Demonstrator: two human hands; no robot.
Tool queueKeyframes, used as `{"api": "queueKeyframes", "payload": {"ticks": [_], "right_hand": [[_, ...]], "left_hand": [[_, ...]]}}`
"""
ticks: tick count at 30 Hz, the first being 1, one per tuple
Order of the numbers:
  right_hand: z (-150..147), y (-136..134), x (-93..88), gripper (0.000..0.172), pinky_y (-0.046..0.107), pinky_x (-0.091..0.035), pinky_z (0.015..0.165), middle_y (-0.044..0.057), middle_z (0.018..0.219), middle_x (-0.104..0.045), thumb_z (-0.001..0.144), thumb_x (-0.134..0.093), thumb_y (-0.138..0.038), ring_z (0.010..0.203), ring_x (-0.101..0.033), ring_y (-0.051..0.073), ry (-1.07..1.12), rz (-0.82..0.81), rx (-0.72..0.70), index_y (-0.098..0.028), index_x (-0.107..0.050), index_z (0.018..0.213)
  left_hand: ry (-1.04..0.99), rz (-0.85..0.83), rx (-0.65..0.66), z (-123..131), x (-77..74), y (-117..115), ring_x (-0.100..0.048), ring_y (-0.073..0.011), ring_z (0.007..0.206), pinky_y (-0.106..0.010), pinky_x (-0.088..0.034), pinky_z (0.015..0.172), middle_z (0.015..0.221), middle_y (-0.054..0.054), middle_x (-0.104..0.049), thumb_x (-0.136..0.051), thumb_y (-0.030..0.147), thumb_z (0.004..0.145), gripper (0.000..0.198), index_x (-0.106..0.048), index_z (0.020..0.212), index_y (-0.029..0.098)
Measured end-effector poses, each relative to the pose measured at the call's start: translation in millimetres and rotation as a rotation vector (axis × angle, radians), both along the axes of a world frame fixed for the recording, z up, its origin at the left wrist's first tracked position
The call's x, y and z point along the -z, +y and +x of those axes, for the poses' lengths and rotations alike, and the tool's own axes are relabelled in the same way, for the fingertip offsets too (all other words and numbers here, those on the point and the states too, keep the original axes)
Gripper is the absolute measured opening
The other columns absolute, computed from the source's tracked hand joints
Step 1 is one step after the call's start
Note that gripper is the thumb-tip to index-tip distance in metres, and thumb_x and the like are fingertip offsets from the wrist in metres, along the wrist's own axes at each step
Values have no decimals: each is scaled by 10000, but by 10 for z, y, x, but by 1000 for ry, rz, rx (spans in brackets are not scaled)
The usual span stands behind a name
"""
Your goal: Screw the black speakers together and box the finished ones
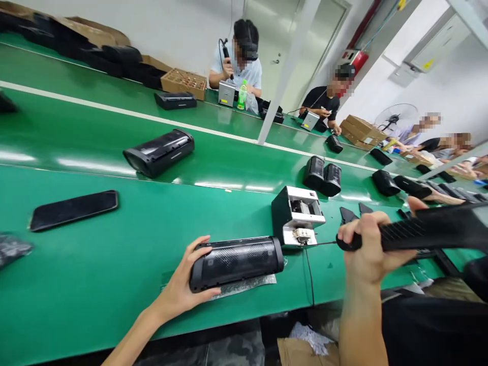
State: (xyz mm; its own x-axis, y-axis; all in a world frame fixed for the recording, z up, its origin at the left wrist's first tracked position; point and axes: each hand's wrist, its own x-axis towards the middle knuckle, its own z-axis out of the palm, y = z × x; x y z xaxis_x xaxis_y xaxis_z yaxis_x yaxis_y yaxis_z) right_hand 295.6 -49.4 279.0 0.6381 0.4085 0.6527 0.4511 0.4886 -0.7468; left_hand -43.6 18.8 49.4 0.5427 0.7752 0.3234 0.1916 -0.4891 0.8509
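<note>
Head: blk housing (240, 262) in L hand (183, 285)

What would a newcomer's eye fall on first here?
Likely the shiny green tabletop sweeping across the frame. Then, front centre, the long black rounded case in the left hand; farther right, the right hand holds a black screwdriver-like tool, pointing at a boxy silver-and-black device.
</note>
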Motion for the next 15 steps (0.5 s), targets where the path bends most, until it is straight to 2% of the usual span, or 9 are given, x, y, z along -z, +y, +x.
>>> {"api": "queueKeyframes", "payload": {"ticks": [2,7,11,15], "right_hand": [[180,147,94,598,290,-471,435,-145,678,-580,928,-852,-271,400,-487,114,-24,-6,6,-295,-512,1420],[327,303,367,544,265,-471,442,-154,639,-570,923,-848,-273,390,-490,107,-37,-52,-47,-265,-513,1353],[202,130,401,592,249,-440,419,-156,606,-548,887,-887,-260,377,-462,107,38,-167,-140,-285,-528,1357],[-226,-239,299,617,268,-419,385,-146,579,-509,886,-843,-178,343,-405,119,140,-187,-256,-368,-577,1409]], "left_hand": [[13,-1,-7,-8,7,-3,-460,-447,1611,-662,-536,1212,1753,-172,-359,-852,505,969,745,-444,1580,379],[6,12,1,-25,33,21,-439,-435,1626,-667,-521,1227,1760,-172,-347,-845,476,982,740,-432,1587,376],[-12,25,7,-1,15,16,-444,-435,1620,-668,-506,1236,1744,-179,-366,-862,494,966,757,-439,1580,363],[-58,34,37,44,-23,-1,-436,-433,1619,-673,-460,1265,1732,-205,-354,-879,533,943,813,-428,1592,343]]}}
